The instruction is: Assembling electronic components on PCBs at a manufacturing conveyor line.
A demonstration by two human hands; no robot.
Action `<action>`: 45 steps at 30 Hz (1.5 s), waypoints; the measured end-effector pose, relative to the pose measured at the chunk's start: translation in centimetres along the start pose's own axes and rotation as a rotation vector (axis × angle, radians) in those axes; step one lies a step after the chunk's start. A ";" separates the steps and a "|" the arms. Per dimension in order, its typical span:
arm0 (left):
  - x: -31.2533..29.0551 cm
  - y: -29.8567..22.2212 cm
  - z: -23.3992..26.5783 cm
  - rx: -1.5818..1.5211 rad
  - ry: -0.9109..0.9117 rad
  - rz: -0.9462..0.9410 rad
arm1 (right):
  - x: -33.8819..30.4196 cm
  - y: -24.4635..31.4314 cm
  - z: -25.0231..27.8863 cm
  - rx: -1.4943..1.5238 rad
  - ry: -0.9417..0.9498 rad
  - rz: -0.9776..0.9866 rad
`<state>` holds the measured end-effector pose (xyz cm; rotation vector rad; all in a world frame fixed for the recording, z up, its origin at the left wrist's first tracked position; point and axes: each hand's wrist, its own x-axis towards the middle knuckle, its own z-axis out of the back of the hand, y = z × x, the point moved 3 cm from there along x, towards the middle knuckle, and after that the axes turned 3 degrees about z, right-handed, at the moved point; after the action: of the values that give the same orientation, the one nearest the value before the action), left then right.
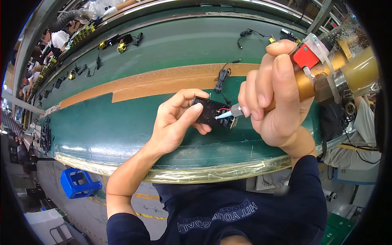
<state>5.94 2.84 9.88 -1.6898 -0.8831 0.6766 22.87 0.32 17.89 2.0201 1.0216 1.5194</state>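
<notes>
My left hand (171,122) grips a small black plastic casing (203,109) between thumb and fingers, just above the green bench. Red wire and a bit of circuit board show at the casing's right end. My right hand (277,96) is wrapped round a glue dispenser with a gold-coloured body (304,85), a red part (305,57) and a yellowish cylinder (361,71). Its pale blue nozzle (224,115) points left and down, with the tip at the casing's face; whether it touches, I cannot tell. A coiled black cable (222,80) lies just behind the casing.
Behind the bench (94,134) runs a green conveyor belt (175,41) carrying black cables and yellow transformer parts (121,46). A brown strip (151,88) lies along the bench's far side. A blue stool (79,183) stands on the floor at left. Other people work at the far left.
</notes>
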 end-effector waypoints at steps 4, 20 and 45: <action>0.1 0.0 -0.3 0.003 0.004 -0.005 | 0.0 0.2 0.2 -0.001 0.005 -0.004; 0.4 0.4 -0.1 0.002 0.008 0.020 | 0.7 -0.6 1.2 0.017 -0.015 0.042; 14.7 -2.6 27.1 1.419 -1.297 -0.400 | 3.1 0.3 -1.9 0.048 -0.067 0.052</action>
<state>-7.86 30.02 4.77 0.3380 -1.0506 1.5965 21.55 2.28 20.71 2.1309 0.9956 1.4554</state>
